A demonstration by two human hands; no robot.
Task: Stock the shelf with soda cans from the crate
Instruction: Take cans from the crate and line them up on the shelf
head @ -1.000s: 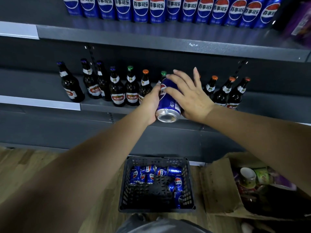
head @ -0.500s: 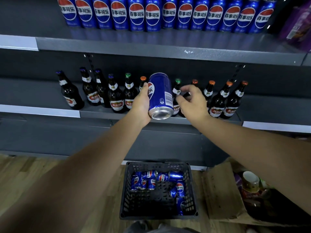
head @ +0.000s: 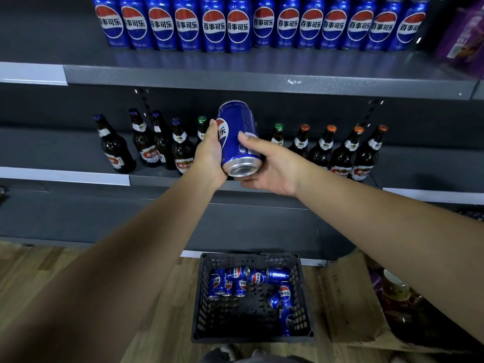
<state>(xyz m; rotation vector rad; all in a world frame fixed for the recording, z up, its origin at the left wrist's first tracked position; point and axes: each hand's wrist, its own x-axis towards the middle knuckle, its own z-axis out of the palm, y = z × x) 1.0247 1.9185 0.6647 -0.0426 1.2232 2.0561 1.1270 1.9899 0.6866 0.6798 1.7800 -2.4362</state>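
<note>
Both arms outstretched. Left hand [head: 212,155] grips blue aluminium soda can [head: 239,137] from left; right hand [head: 272,169] cups its base, thumb on side. Can tilted, base toward camera, before front edge of grey metal middle shelf [head: 152,180]. Half second earlier, right hand was off can.

Single view, head-worn, wide-angle: faces forward and downward, near the shelves [head: 262,82], crate [head: 199,297] on the floor [head: 26,263] below.

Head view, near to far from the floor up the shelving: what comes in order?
Black plastic crate → blue soda can gripped by left hand and right hand → brown glass beer bottles, middle shelf → row of blue cans, upper shelf.
</note>
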